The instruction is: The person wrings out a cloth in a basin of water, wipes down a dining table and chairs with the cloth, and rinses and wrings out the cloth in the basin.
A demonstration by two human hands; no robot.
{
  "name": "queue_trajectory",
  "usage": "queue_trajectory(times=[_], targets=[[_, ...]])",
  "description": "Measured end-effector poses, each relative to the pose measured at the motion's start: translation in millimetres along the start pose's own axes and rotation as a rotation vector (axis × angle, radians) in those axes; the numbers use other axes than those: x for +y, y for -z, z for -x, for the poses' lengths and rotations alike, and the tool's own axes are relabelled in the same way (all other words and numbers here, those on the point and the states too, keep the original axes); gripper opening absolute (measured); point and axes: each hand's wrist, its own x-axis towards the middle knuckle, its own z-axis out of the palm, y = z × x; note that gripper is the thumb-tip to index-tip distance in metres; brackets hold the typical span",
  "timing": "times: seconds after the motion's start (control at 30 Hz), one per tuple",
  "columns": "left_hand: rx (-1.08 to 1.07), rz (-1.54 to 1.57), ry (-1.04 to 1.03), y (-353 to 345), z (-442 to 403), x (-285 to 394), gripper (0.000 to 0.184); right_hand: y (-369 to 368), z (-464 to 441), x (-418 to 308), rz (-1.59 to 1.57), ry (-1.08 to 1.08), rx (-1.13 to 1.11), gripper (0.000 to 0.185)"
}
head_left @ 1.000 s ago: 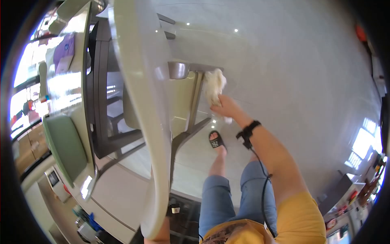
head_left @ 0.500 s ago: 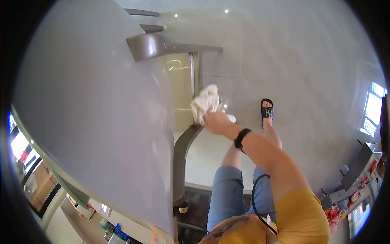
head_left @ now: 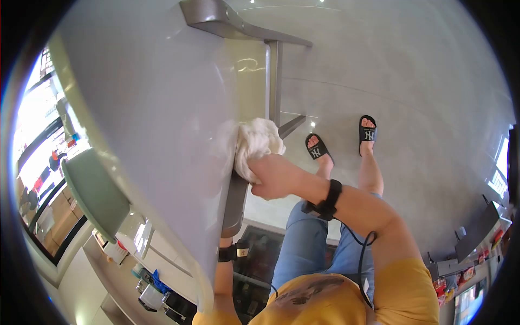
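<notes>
My right hand point(head_left: 275, 176) is closed on a crumpled white cloth point(head_left: 259, 140). The cloth rests against the curved grey-brown wooden rail point(head_left: 235, 203) of a chair, right at the table's edge. Beyond it lies the chair's pale yellowish seat point(head_left: 250, 81), partly under the glossy grey tabletop point(head_left: 146, 124). Of my left side, the forearm and a black wristband point(head_left: 233, 252) show below the rail's near end. The rail hides my left hand's fingers, so its grip cannot be seen.
More of the chair frame point(head_left: 208, 13) juts out at the top. My feet in black slides point(head_left: 367, 130) stand on the shiny grey floor point(head_left: 422, 108). A green chair back point(head_left: 95, 189) is across the table at left. A dark screen point(head_left: 476, 230) is at far right.
My right hand and the cloth have moved left and slightly down, onto the rail by the table edge. The view has shifted, and my left forearm and second foot now show.
</notes>
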Motion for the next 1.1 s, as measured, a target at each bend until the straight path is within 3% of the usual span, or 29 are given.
queue_trajectory(times=[0.23, 0.4, 0.5, 0.53, 0.6, 0.67, 0.83, 0.93, 1.03, 1.1], targets=[[0.001, 0.005, -0.014, -8.4, -2.8, 6.5, 0.078, 7.0, 57.4, -71.4, -0.16, 0.32, 0.151, 0.03], [-0.009, -0.003, -0.029, -9.9, -3.4, 10.4, 0.079, 8.0, 95.3, -63.7, -0.413, 0.534, 0.139, 0.033], [-0.011, -0.009, -0.049, -7.3, -10.1, 11.9, 0.08, 1.3, 121.3, -67.5, -1.253, 0.136, 0.171, 0.041], [-0.015, -0.013, -0.053, -6.6, -10.8, 12.0, 0.08, -16.9, 120.7, -64.2, -1.102, 0.153, 0.149, 0.047], [-0.021, -0.03, -0.078, -2.1, -12.1, 11.8, 0.08, -53.8, 97.7, -64.2, -0.402, 0.338, 0.341, 0.044], [-0.025, -0.043, -0.105, 0.7, -15.8, 13.5, 0.081, -102.1, 51.7, -31.0, -0.295, 0.353, 0.437, 0.046], [-0.036, -0.055, -0.214, 4.5, -28.2, 21.7, 0.082, -138.7, -1.3, 80.2, -0.199, 0.069, 0.746, 0.042], [-0.072, -0.083, -0.348, -1.7, -32.9, 31.4, 0.082, -134.1, -3.4, 119.9, -0.238, 0.053, 0.623, 0.04], [-0.103, -0.125, -0.532, -31.8, -57.7, 39.3, 0.083, -134.6, -12.7, 159.6, -0.29, -0.003, 0.669, 0.04], [-0.101, -0.161, -0.67, -54.8, -80.8, 44.0, 0.084, -140.6, -21.6, 177.6, -0.366, -0.015, 0.832, 0.038]])
